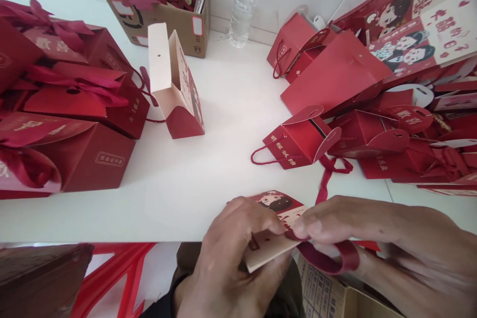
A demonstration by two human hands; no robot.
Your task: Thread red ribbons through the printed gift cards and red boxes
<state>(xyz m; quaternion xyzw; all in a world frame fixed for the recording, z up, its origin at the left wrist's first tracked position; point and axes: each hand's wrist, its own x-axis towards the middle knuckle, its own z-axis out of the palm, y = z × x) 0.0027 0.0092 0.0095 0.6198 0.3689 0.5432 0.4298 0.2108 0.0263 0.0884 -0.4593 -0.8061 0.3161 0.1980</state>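
Observation:
At the table's front edge, my left hand (227,253) is closed around a cream and red printed paper gift box (276,202), thumb on top and fingers beneath. The box is tilted, with a cartoon face on its far panel and a small hole in the cream flap near me. My right hand (357,223) pinches a dark red strap (333,261) against the right edge of that flap. The strap curls in a loop below the fingers. Fingertips hide where the strap meets the box. Just beyond my right hand lies a red ribbon (325,179).
Finished-looking red boxes with bows (100,154) are stacked at left. A cream gift box (182,104) stands near a cardboard carton (167,25) of ribbons. A plastic bottle (243,10) is by the wall. A corded red box (294,141) and several others crowd the right.

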